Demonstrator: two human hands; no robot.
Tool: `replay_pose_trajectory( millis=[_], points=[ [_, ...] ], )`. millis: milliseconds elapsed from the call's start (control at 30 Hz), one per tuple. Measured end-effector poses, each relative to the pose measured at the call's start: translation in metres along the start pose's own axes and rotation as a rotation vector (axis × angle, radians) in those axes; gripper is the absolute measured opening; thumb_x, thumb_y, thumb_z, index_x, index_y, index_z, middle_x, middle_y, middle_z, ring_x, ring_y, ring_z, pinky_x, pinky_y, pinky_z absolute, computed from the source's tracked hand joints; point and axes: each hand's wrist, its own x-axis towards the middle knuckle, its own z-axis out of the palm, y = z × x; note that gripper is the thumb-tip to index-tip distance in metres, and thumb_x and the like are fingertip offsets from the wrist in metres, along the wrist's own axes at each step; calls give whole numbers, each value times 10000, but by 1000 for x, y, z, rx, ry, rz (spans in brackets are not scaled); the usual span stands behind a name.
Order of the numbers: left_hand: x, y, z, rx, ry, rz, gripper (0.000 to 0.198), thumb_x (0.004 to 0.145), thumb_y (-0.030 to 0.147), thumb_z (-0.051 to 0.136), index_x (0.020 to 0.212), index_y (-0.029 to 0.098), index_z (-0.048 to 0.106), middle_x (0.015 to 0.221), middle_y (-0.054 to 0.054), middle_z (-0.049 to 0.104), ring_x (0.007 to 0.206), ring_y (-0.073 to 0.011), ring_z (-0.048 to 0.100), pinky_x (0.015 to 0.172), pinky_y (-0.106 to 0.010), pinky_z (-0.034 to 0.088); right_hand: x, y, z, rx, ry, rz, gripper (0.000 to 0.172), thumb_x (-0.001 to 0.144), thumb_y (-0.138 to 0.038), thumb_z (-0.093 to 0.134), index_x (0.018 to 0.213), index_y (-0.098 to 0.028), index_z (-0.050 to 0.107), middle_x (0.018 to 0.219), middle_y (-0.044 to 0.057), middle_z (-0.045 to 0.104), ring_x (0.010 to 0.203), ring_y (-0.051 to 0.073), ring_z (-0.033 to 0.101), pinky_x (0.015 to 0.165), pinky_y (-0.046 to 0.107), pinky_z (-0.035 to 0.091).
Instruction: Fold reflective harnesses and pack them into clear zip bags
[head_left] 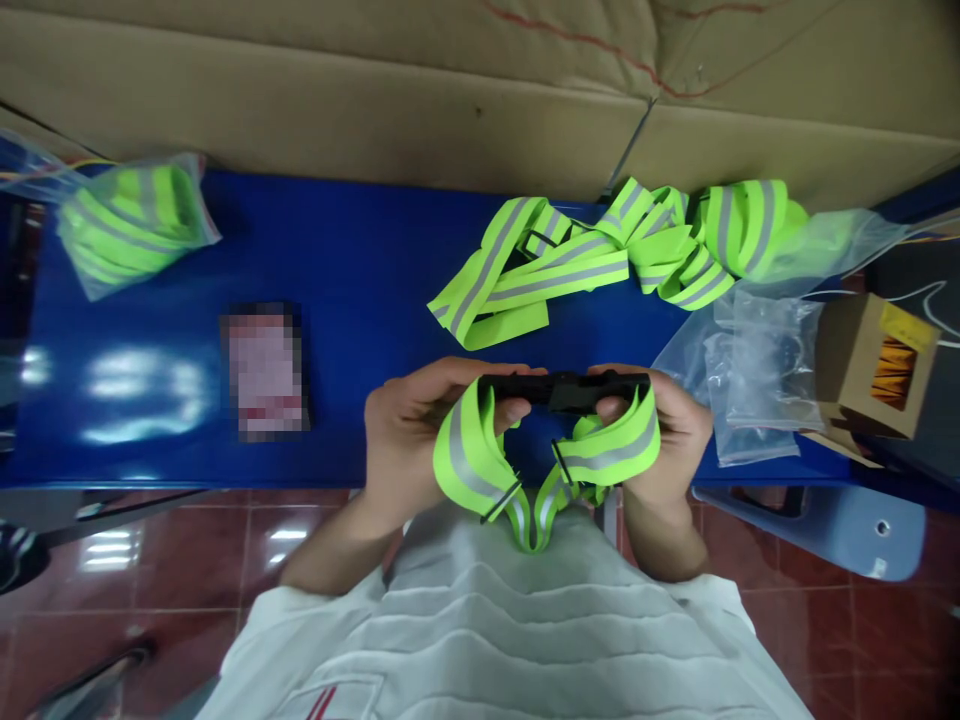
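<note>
Between my two hands is a black plastic buckle (pixel 566 391) on a neon-yellow reflective strap (pixel 469 455). My left hand (pixel 409 430) is closed round the buckle's left end, thumb beneath it. Its right end is gripped by my right hand (pixel 667 430). From both ends the strap loops down toward my shirt, with a black slider on each side. Whether the buckle's halves are fully clicked together I cannot tell. Beyond my hands lies a tangle of more neon reflective straps (pixel 555 275).
A clear bag of folded straps (pixel 135 225) lies at the far left of the blue table (pixel 337 250). Near it is a blurred-out flat object (pixel 266 372). On the right are empty clear bags (pixel 772 360) and a cardboard box (pixel 870 370). A blue stool (pixel 832 530) stands below.
</note>
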Motion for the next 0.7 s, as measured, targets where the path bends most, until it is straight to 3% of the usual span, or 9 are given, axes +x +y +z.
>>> replay_pose_trajectory(
  millis=[100, 300, 467, 600, 700],
  points=[
    [1, -4, 2, -48, -65, -56, 283, 805, 101, 865, 1012, 289, 821, 1019, 24, 820, 957, -182, 798, 874, -257, 662, -2, 2, 4, -4, -52, 15, 180, 879, -277, 798, 1057, -301, 811, 1001, -10, 813, 847, 191, 781, 747, 301, 658],
    [4, -11, -1, 109, -83, -5, 213, 831, 212, 867, 1022, 287, 811, 991, 7, 813, 888, -160, 783, 793, -230, 635, 4, 5, 7, 22, -152, 39, 213, 913, -275, 771, 1122, -312, 784, 1082, -13, 798, 954, 178, 774, 854, 297, 647],
    [17, 4, -17, 286, -88, 186, 215, 884, 214, 816, 1090, 253, 766, 1015, 21, 798, 880, -129, 761, 759, -213, 605, 25, 6, -24, 160, -509, 116, 506, 983, -290, 694, 1474, -335, 578, 1441, 27, 659, 1310, 223, 660, 1132, 411, 550],
    [33, 19, -26, 443, -256, 369, 266, 899, 207, 805, 1153, 235, 730, 1087, 11, 795, 958, -142, 766, 795, -223, 607, 38, -4, -44, 274, -312, 73, 505, 1005, -593, 587, 1457, -370, 601, 1457, 14, 643, 1363, 269, 613, 1138, 463, 542],
    [41, 27, -16, 447, -364, 482, 242, 928, 188, 777, 1165, 187, 727, 1132, -3, 795, 1013, -124, 760, 896, -203, 596, 45, -26, -42, 234, -387, 20, 652, 904, -659, 700, 1475, -360, 598, 1462, 18, 639, 1364, 303, 606, 1160, 476, 519]
  ],
)
